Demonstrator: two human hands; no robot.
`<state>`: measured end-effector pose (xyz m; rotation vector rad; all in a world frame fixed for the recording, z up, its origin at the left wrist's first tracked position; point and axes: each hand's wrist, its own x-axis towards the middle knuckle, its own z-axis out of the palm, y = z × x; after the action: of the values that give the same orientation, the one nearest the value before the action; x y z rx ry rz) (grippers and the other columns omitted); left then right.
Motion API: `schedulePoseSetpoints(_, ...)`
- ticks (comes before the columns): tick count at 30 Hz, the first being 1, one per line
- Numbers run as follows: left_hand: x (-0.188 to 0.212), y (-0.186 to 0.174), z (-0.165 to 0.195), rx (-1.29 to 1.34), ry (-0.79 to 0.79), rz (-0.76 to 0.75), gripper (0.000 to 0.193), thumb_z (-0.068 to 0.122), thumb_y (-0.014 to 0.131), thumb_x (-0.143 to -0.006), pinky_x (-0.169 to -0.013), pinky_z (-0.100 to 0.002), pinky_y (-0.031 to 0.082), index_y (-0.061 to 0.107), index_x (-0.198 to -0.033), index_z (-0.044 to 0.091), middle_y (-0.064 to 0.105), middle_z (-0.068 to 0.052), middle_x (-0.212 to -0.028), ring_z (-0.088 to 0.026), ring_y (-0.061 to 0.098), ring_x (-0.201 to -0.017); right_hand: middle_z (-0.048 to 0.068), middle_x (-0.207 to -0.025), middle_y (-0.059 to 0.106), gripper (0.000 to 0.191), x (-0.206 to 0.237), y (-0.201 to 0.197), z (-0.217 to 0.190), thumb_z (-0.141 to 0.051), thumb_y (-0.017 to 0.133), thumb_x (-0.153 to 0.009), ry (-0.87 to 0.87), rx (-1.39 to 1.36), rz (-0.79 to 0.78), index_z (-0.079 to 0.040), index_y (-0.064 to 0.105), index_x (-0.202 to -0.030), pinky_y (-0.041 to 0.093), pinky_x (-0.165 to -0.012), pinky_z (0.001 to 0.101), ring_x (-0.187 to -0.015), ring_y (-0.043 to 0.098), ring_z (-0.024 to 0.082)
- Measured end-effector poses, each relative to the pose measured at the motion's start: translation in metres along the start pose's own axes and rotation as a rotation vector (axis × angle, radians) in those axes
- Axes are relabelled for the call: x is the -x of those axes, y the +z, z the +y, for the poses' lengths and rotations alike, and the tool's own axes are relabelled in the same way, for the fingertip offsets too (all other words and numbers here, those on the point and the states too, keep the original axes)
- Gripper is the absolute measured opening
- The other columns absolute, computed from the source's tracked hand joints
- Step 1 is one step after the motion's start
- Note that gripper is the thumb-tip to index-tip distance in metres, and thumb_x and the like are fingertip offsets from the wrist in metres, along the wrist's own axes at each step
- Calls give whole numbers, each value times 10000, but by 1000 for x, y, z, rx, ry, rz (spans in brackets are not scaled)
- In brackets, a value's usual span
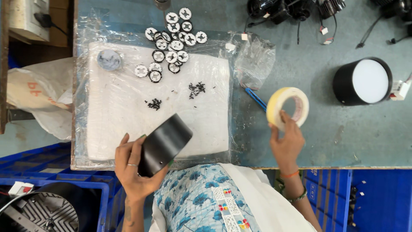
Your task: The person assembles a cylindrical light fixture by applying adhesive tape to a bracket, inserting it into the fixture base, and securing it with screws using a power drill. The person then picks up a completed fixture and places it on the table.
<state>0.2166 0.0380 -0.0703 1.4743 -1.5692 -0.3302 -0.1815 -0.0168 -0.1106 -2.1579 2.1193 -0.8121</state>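
Fingers of the left hand point(135, 165) curl around a black cylindrical metal housing point(164, 144), which is tilted over the near edge of the white foam pad point(116, 107). Fingers of the right hand point(286, 144) pinch the lower rim of a cream roll of masking tape point(286, 107), which stands on edge on the grey-blue worktable point(309, 141). On the pad lie two small heaps of black screws point(196, 89), and beyond them a cluster of round black-and-white discs point(171, 41). To the right, well apart from the tape, stands a black round lamp with a white face point(362, 81). Blue plastic crates point(369, 197) sit below the table's near edge.
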Motion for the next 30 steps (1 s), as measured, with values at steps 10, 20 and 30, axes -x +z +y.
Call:
schedulePoseSetpoints(10, -18, 20, 7, 44, 122, -105, 693, 226, 859, -662, -1151, -619, 378, 627, -1272, -3, 674, -153, -1143, -341, 631, -1034, 194, -1162, 705, 266, -38, 15, -40, -84, 759, -862, -148, 19, 105, -42, 710, -1121, 512, -958, 455, -1104, 645, 386)
schedulePoseSetpoints(20, -14, 14, -13, 91, 76, -138, 758, 254, 884, -602, -1145, -562, 414, 643, -1289, 43, 646, -143, -1069, -368, 621, -1022, 110, -971, 720, 142, -118, 101, -210, -49, 679, -879, -534, -526, -454, -40, 762, -993, 546, -812, 412, -907, 670, 317)
schedulePoseSetpoints(30, -11, 6, -26, 127, 175, -64, 728, 363, 885, -701, -1006, -446, 482, 650, -1321, 60, 621, -112, -1081, -318, 613, -1030, 64, -963, 706, 176, -112, 150, -210, -76, 687, -805, -732, -262, -526, -104, 765, -961, 558, -774, 397, -907, 677, 285)
